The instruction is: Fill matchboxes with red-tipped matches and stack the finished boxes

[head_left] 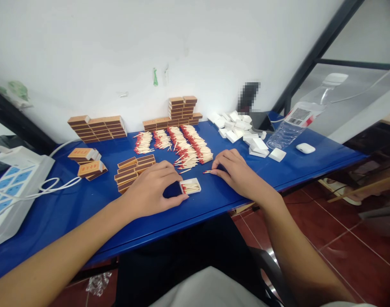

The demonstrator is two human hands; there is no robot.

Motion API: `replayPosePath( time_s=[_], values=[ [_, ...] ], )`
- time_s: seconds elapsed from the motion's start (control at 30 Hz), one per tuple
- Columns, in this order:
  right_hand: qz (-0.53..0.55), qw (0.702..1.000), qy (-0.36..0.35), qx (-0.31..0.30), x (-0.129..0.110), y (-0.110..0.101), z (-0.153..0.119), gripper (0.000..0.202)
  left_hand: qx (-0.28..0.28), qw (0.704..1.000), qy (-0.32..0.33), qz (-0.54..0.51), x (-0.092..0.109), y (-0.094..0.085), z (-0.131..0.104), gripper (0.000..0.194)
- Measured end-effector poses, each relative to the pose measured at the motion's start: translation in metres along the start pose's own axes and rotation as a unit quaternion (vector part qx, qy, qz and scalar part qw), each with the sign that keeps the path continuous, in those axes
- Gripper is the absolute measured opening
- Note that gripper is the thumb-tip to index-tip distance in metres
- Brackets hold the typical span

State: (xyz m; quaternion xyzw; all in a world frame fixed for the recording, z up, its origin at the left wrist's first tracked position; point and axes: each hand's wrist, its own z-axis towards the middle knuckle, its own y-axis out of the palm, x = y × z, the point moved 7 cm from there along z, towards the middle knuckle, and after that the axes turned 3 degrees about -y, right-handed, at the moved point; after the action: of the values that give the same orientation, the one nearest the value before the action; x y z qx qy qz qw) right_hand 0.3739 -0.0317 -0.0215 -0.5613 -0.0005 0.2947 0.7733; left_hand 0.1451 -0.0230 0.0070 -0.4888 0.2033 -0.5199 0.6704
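Observation:
My left hand (154,187) steadies a small white matchbox tray (193,192) on the table, thumb at its near left corner and fingers at its far left side. Several red-tipped matches (190,187) lie inside the tray. Just right of it, my right hand (236,171) pinches a few matches (208,172) low over the table, their red heads pointing left. Behind both hands, loose matches (188,147) lie in long piles, and a single match (185,171) rests apart in front of them. Orange-brown matchbox sleeves (131,169) are stacked beyond my left hand.
The blue table (211,204) bears stacked matchboxes (99,129) along the wall and more matchboxes (91,166) at left. White empty trays (235,125) are heaped at right, near a plastic bottle (289,128) and a white earphone case (305,148). A power strip (18,187) stands at far left.

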Motion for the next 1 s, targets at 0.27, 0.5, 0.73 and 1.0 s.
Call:
replayPosePath(
  time_s=[0.27,0.5,0.73,1.0],
  values=[
    [0.010,1.000,-0.003,0.006,-0.0005,-0.0021,0.0002,0.010,0.000,1.000,-0.001,-0.001,-0.0006,0.0003,0.0006,0.027],
    [0.010,1.000,0.007,-0.003,-0.0004,-0.0001,0.0011,0.016,0.002,1.000,0.000,-0.004,0.0000,0.0000,0.0000,0.027],
    [0.004,1.000,0.011,-0.004,0.0015,0.0010,0.0009,0.014,0.001,1.000,-0.002,-0.006,-0.0003,-0.0002,0.0001,0.028],
    [-0.001,1.000,0.016,-0.010,0.0017,0.0020,0.0009,0.018,0.000,1.000,-0.007,-0.007,-0.0012,0.0000,0.0004,0.027]
  ],
)
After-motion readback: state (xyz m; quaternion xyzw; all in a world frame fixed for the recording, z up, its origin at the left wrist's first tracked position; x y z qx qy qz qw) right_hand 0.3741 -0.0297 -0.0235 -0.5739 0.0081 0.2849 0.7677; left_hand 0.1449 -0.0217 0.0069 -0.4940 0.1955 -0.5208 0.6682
